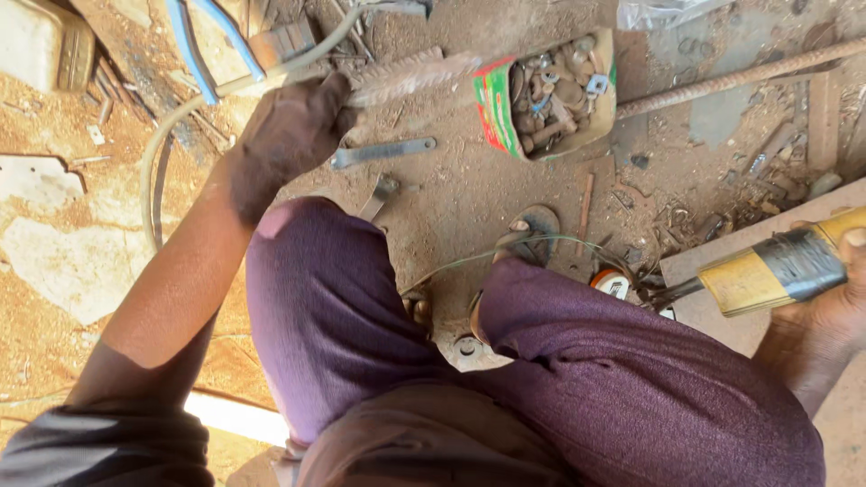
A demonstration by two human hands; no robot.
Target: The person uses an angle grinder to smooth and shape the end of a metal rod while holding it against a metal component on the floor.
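Looking down past our purple-clad knees, we see our left hand (287,135) fisted around a blurred, ridged rod (410,77) of steel, rough and dusty. Our right hand (834,298) is wrapped on a yellow tool handle (780,269) bound with shiny black tape. Just beyond the left hand lie a flat grey wrench (382,151) and a torn carton (546,95) full of rusty bolts and nuts. Beneath both hands spreads gritty brown ground (478,194), littered with metal scraps.
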